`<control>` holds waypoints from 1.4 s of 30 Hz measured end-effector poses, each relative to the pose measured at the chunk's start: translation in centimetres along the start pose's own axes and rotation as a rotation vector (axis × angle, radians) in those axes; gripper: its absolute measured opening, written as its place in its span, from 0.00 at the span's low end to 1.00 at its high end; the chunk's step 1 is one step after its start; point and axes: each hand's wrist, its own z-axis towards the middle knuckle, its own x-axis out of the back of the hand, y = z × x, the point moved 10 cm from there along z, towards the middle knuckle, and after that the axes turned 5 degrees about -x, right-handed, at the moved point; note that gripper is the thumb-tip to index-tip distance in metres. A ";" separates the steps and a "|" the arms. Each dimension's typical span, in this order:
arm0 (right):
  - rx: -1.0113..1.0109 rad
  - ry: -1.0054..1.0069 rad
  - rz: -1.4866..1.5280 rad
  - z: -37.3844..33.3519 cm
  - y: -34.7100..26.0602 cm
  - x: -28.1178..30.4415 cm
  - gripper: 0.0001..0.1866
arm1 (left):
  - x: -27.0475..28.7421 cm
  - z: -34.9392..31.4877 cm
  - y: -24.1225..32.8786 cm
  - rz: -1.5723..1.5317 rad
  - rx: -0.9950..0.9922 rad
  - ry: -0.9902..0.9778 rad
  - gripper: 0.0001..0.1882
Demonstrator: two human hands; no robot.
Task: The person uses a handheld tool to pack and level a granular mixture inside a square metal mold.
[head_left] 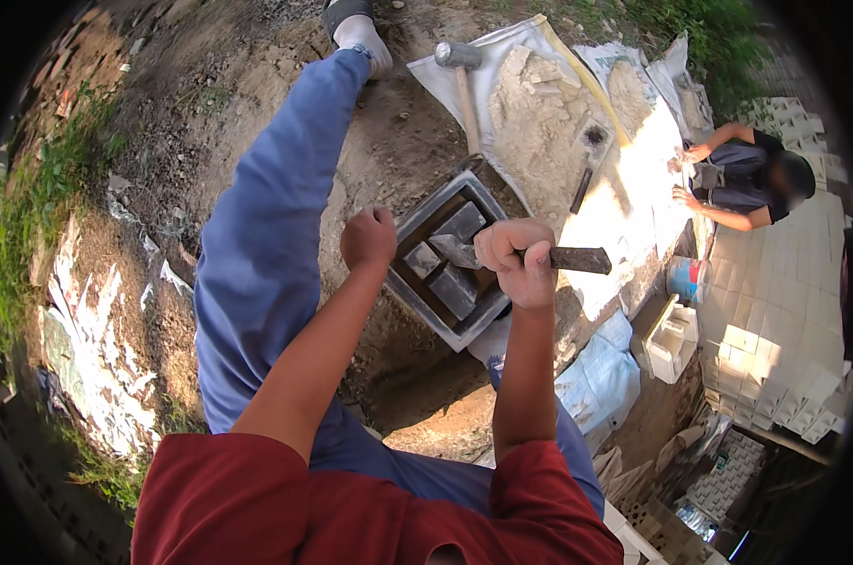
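Shirt: dark red cloth (351,508), nearest of all, with blue trousers (266,207) spread either side of the work.
Right hand: (519,262) gripping a trowel-like tool (582,260), fingers wrapped round its dark handle, which pokes out past the box's right edge.
Blade: grey, over the inside of the box; contact with the pieces below cannot be told.
Left hand: (368,237) fingers folded into a fist, just beside the box's left edge; whether it touches is unclear.
Box: grey, open-topped frame (417,311) on the ground between the legs, grey blocks (454,290) inside.
Mallet: grey-headed (457,55), its head at the white sheet's (436,80) left corner, wooden handle running toward the box's top corner.
Heap: pale, crumbly material (535,113) on the sheet.
Co-worker: dark-clothed person (737,174) beyond the sheet's right edge.
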 end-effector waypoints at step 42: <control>0.013 0.531 -0.235 -2.3 6.1 0.8 0.25 | -0.9 0.1 0.0 -0.024 -0.011 -0.034 0.25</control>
